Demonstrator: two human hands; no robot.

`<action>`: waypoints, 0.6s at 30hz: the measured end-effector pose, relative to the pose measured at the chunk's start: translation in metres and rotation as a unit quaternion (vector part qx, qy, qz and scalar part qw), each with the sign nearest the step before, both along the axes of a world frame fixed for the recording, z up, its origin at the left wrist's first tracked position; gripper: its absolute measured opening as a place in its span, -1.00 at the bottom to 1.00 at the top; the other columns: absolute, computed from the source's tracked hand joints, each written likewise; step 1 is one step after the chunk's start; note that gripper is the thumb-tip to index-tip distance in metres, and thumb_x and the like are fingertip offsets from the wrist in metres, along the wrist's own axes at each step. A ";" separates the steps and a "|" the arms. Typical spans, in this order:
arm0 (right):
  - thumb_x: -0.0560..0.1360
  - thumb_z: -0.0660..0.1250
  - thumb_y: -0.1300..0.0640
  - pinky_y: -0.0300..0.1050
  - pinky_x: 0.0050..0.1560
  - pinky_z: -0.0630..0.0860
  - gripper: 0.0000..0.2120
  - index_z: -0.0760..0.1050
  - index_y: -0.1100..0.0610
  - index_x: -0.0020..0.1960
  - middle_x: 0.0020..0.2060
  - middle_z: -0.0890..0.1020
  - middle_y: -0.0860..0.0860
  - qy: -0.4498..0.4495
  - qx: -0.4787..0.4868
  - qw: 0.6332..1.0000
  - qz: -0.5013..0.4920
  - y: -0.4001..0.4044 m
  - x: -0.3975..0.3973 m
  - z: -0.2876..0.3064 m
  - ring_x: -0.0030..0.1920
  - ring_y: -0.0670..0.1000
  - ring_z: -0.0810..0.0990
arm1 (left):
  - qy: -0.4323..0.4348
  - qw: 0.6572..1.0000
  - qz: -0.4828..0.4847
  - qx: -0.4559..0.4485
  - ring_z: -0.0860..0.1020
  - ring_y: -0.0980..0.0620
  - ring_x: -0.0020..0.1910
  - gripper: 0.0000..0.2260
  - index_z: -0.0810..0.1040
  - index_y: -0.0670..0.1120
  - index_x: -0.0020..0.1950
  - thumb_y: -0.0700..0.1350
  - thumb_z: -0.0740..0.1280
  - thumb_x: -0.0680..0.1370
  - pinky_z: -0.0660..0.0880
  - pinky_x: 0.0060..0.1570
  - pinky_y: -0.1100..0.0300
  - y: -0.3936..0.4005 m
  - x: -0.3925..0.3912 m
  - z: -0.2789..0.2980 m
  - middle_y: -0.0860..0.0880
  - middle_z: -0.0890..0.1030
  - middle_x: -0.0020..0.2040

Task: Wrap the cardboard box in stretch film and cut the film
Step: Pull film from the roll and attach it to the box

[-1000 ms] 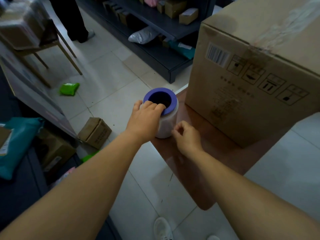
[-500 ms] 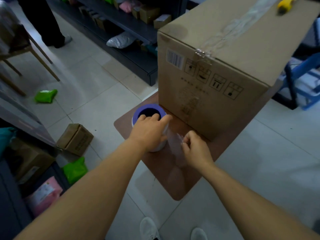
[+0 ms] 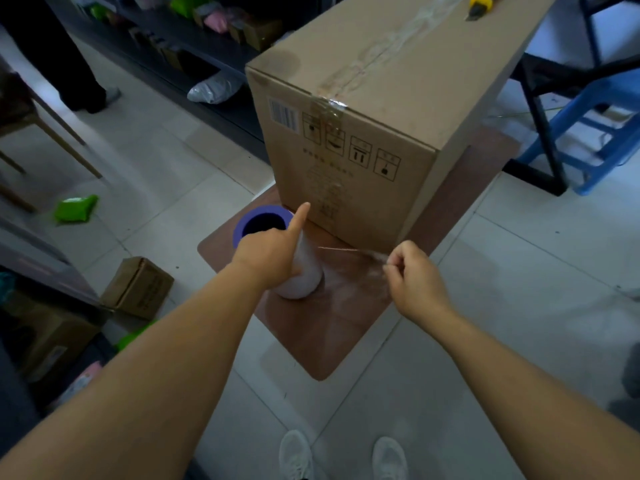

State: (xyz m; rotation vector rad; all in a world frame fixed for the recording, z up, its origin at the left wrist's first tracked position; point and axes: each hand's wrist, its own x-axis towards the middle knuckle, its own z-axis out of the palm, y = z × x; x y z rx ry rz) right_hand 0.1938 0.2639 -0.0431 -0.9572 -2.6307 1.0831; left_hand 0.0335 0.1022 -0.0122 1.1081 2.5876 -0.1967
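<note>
A large cardboard box (image 3: 374,109) is sitting on the far half of a small brown table (image 3: 332,341), reaching out to the table's far and right edges, its near face showing a barcode label at the upper left, a row of four handling pictograms beside it, and lines of print beneath that are too faint to read. Clear tape is running along its top seam and folding over the near top edge. A yellow utility knife (image 3: 479,2) is lying on the box top at its far end. The near half of the table is lying bare down to its rounded near corner, leaving free room in front of the box. The stretch film roll (image 3: 298,268) with a purple core is standing upright near the table's left edge, just in front of the box's near left corner. A clear sheet of film (image 3: 349,268) is stretching from the roll to the right, above the tabletop. The left hand (image 3: 270,254) is gripping the roll's side with curled fingers, its index finger pointing straight toward the box. The right hand (image 3: 412,271) is pinching the film's free end, fingers closed together on it, near the table's right edge
</note>
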 end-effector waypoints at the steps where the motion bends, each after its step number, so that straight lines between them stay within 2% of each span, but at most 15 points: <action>1: 0.53 0.24 0.21 -0.15 -0.31 0.22 -0.86 0.33 0.08 -0.18 -0.27 0.45 -0.03 0.005 0.006 1.000 -0.010 0.006 0.003 0.003 -0.25 0.00 0.42 | 0.003 1.000 0.011 0.004 0.52 -0.02 -0.36 -0.10 -0.32 0.06 0.52 0.10 0.35 0.51 0.54 -0.36 0.05 0.004 0.001 0.000 -0.05 0.47 -0.34; 5: 0.54 0.23 0.20 -0.17 -0.37 0.24 -0.91 0.35 0.11 -0.14 -0.25 0.47 0.00 0.012 0.035 0.999 -0.010 0.025 0.012 0.015 -0.26 0.00 0.42 | 0.010 0.999 0.037 0.020 0.55 -0.08 -0.30 -0.30 0.01 0.03 0.53 0.12 0.32 0.52 0.56 -0.36 0.01 0.021 0.006 -0.004 -0.07 0.49 -0.31; 7: 0.54 0.23 0.20 -0.16 -0.35 0.25 -0.91 0.36 0.12 -0.13 -0.23 0.49 0.02 0.015 0.045 0.999 -0.012 0.032 0.015 0.018 -0.25 0.02 0.43 | 0.009 0.999 0.045 0.019 0.56 -0.10 -0.28 -0.44 0.19 -0.03 0.43 0.12 0.31 0.53 0.55 -0.36 0.02 0.027 0.010 -0.006 -0.09 0.52 -0.29; 9: 0.52 0.25 0.22 -0.14 -0.29 0.25 -0.91 0.36 0.12 -0.13 -0.22 0.48 0.02 0.027 0.049 0.998 -0.028 0.036 0.017 0.020 -0.23 0.02 0.42 | -0.001 0.999 0.046 0.012 0.56 -0.11 -0.28 -0.51 0.26 -0.09 0.33 0.11 0.32 0.53 0.51 -0.38 0.03 0.033 0.015 -0.005 -0.10 0.52 -0.28; 11: 0.51 0.25 0.23 -0.15 -0.21 0.27 -0.92 0.37 0.11 -0.13 -0.21 0.47 0.02 0.027 0.054 0.997 -0.044 0.039 0.018 0.021 -0.21 0.03 0.42 | -0.039 0.998 0.043 0.012 0.54 -0.12 -0.30 -0.46 0.22 -0.10 0.34 0.06 0.37 0.50 0.47 -0.40 0.04 0.039 0.018 -0.003 -0.09 0.47 -0.30; 14: 0.52 0.25 0.22 -0.15 -0.19 0.28 -0.94 0.38 0.12 -0.11 -0.20 0.48 0.02 0.019 0.050 0.996 -0.069 0.042 0.019 0.020 -0.19 0.04 0.44 | -0.103 0.994 0.011 0.019 0.49 -0.08 -0.32 -0.25 0.01 -0.05 0.51 -0.03 0.41 0.49 0.42 -0.37 0.05 0.048 0.023 0.002 -0.05 0.39 -0.33; 18: 0.53 0.23 0.21 -0.14 -0.20 0.31 -0.93 0.37 0.10 -0.12 -0.18 0.55 0.06 0.033 0.044 0.995 -0.080 0.048 0.018 0.024 -0.17 0.07 0.50 | -0.086 0.996 -0.012 0.005 0.52 -0.08 -0.36 -0.25 -0.07 0.00 0.53 -0.06 0.37 0.52 0.46 -0.39 0.05 0.054 0.026 0.007 -0.08 0.46 -0.33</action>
